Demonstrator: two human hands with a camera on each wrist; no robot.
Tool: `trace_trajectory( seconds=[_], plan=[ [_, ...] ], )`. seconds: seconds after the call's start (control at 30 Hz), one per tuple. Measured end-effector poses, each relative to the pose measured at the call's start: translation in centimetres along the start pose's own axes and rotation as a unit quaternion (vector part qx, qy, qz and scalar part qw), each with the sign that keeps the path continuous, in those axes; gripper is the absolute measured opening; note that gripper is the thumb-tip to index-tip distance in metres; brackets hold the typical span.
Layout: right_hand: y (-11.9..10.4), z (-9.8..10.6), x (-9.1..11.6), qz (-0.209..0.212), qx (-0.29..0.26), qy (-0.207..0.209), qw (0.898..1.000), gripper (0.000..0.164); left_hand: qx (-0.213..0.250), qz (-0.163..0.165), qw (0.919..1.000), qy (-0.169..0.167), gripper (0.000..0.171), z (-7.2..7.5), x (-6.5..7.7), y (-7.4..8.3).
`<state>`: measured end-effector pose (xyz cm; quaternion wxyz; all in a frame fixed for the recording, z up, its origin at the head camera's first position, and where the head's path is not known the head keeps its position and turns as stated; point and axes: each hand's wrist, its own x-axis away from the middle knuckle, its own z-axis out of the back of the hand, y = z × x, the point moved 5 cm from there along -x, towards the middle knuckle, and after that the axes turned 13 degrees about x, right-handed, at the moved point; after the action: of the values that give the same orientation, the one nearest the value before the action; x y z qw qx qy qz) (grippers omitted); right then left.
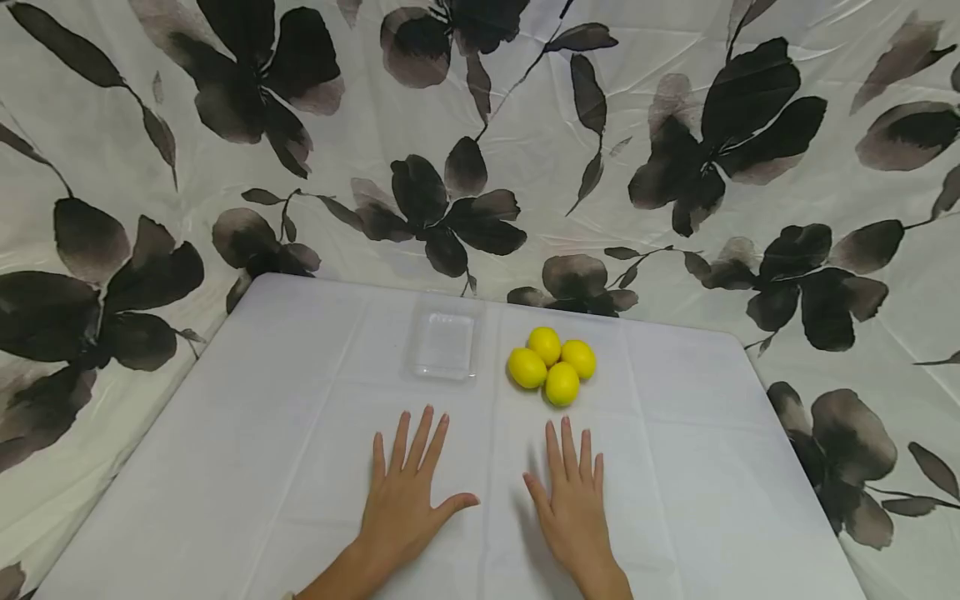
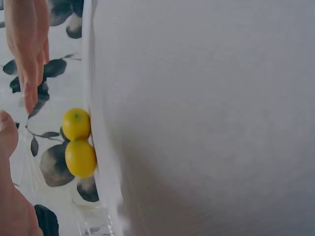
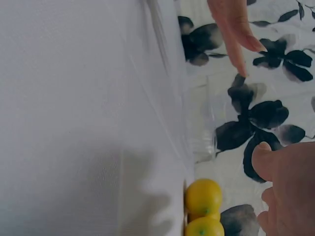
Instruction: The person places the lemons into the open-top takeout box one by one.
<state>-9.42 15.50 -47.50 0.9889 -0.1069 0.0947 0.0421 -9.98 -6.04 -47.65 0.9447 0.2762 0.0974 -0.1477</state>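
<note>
Both hands are held over the white table with nothing in them. My left hand (image 1: 405, 508) has its fingers straight and spread, the thumb pointing out to the right. To its right, my right hand (image 1: 576, 512) also has straight fingers, closer together. Several yellow lemons (image 1: 562, 383) sit in a tight cluster just beyond the right fingertips, touching neither hand. Beyond the left fingertips stands a clear plastic container (image 1: 446, 343), with nothing visible inside. Lemons (image 2: 80, 158) appear at the table's edge in the left wrist view, and lemons (image 3: 204, 197) show low in the right wrist view.
A white cloth with fold creases covers the table (image 1: 300, 467). Behind and beside it hangs a pale sheet (image 1: 570, 167) printed with dark flowers. The table's far edge runs just past the container and lemons.
</note>
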Motion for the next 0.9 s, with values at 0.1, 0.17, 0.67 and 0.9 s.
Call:
trace_trajectory(
  seconds=[0.1, 0.17, 0.67, 0.9],
  plan=[
    [0.3, 0.1, -0.5, 0.004, -0.012, 0.0, 1.0, 0.072, -0.005, -0.012, 0.9999, 0.005, 0.107, -0.1, -0.8, 0.3],
    [0.4, 0.3, -0.8, 0.009, -0.015, 0.001, 1.0, 0.072, -0.005, -0.014, 0.9999, 0.003, 0.107, -0.2, -1.2, 0.3],
    [2.0, 1.7, -3.6, -0.023, -0.086, 0.023, 0.996, 0.078, 0.123, 0.015, 0.9922, -0.015, 0.099, 0.5, -4.9, -1.0],
    [3.4, 2.0, -5.4, -0.018, -0.121, 0.094, 0.988, 0.077, 0.17, 0.01, 0.9852, 0.021, 0.096, 1.2, -7.4, -1.9]
  ],
)
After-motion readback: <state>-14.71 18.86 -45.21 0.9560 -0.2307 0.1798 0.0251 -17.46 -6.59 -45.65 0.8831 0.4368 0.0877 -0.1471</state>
